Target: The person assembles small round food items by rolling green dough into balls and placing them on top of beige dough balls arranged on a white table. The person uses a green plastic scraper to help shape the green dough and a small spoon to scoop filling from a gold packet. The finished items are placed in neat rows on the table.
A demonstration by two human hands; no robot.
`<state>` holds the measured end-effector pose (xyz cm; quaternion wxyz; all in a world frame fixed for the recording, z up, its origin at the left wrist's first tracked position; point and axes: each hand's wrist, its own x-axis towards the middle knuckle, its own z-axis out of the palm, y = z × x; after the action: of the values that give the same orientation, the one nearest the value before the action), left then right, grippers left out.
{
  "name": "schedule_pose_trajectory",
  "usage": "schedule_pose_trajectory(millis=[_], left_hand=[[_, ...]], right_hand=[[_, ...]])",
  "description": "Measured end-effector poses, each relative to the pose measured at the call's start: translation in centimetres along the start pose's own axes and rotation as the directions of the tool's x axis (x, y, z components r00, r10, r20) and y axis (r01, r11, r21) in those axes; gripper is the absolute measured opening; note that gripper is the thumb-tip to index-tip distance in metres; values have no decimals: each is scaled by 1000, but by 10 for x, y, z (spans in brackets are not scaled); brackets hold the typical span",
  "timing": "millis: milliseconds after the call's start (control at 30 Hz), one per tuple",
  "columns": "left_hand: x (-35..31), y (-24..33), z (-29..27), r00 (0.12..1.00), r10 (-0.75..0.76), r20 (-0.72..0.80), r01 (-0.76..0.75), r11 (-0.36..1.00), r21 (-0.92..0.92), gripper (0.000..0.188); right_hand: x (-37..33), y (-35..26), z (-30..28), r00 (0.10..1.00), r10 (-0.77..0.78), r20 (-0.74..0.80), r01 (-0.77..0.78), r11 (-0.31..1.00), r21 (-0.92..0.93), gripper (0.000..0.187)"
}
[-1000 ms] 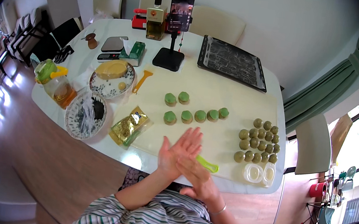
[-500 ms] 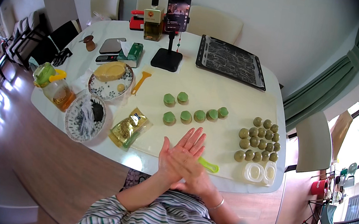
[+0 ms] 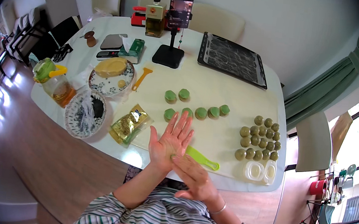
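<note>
My left hand (image 3: 167, 146) is held palm up over the table's near edge, fingers spread. Across its heel lie the fingertips of my right hand (image 3: 196, 178), which is palm down with its fingers stretched out. A small greenish spot shows between those fingertips and the left palm; what it is I cannot make out. Beyond my hands are several green-topped dough pieces (image 3: 201, 113), some partly covered by my left fingers. A lime-green spatula (image 3: 202, 159) lies just behind my right hand. Several olive-green balls (image 3: 254, 141) sit in rows at the right.
Clear plastic containers (image 3: 253, 171) stand near the right edge. A black baking tray (image 3: 235, 60) and a phone on a stand (image 3: 169, 57) are at the back. Leftward are a gold packet (image 3: 129, 124), a patterned bowl (image 3: 74, 118), a plate of yellow dough (image 3: 111, 67) and a jug (image 3: 61, 91).
My hands have come apart from a crossed, palm-on-palm press. The left hand shifted left and forward, baring its palm; the right hand slid back toward me, uncovering more of the spatula.
</note>
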<state>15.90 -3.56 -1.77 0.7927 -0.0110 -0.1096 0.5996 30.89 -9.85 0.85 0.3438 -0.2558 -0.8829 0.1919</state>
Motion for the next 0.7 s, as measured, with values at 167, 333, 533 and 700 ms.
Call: schedule_pose_trajectory(millis=[167, 333, 533, 700], left_hand=[[-4, -12, -5, 996, -84, -6, 84, 995, 59, 87], [-4, -9, 4, 998, -57, -27, 55, 995, -81, 85], [-5, -14, -3, 998, -62, -15, 63, 998, 14, 85], [-11, -12, -10, 996, -86, 20, 85, 994, 73, 86]], right_hand=[[12, 17, 2, 981, 162, -107, -135, 965, 226, 74], [4, 13, -3, 911, 334, -244, -228, 898, 377, 73], [11, 8, 7, 942, 227, -249, -199, 971, 135, 50], [23, -3, 4, 993, 114, -41, -117, 991, -68, 45]])
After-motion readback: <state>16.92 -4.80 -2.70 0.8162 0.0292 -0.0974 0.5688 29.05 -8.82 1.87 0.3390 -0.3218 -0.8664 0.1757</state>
